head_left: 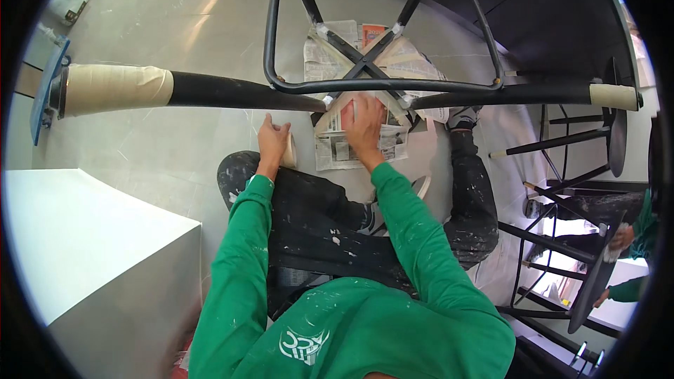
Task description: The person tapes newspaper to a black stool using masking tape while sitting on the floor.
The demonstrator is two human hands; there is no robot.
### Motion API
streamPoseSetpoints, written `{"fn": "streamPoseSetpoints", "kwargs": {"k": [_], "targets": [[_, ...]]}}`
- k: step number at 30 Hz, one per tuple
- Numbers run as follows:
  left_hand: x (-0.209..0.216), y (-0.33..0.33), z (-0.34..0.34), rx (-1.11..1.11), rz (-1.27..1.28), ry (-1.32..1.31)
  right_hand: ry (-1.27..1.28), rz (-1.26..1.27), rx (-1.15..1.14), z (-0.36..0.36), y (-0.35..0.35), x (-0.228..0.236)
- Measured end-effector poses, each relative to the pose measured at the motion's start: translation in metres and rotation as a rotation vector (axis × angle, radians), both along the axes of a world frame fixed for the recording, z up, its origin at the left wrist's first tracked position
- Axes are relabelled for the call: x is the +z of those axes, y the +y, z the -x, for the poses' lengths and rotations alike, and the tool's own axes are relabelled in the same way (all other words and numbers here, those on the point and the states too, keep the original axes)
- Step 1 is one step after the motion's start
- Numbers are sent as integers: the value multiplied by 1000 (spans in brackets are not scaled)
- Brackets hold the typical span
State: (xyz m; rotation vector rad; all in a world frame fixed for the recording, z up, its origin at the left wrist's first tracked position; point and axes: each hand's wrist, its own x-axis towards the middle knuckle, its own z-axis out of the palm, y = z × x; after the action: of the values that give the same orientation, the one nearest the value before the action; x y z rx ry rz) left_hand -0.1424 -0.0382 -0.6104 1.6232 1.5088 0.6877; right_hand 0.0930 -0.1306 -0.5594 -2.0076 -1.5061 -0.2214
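We had the newspaper and its masking tape strips on the floor, spread around the crossed frame of an upturned black stool. Our right hand was on the paper just below the cross, fingers bent down; couldn't tell if they pinched anything. Our left hand was near the paper's left side, fingers half curled, a tape roll against its palm side; couldn't confirm a firm grip. Stool legs splayed out toward us: left leg with a wide tape wrap at its end, right leg with a shorter tape sleeve. Footrest ring sat over the cross in our view. We sat with knees either side, paint-specked dark trousers. Off left: white box. Off right: more black stools, where a co-worker's hand had a whitish cloth at a seat.
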Motion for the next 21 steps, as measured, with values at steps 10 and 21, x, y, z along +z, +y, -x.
{"fn": "streamPoseSetpoints", "kwargs": {"k": [10,21], "targets": [[40,-6,-22,-87,-370,-1,-247,604,31,-46,39,-3],[30,-15,-38,-269,-388,318,-120,402,217,13,-38,-14]]}}
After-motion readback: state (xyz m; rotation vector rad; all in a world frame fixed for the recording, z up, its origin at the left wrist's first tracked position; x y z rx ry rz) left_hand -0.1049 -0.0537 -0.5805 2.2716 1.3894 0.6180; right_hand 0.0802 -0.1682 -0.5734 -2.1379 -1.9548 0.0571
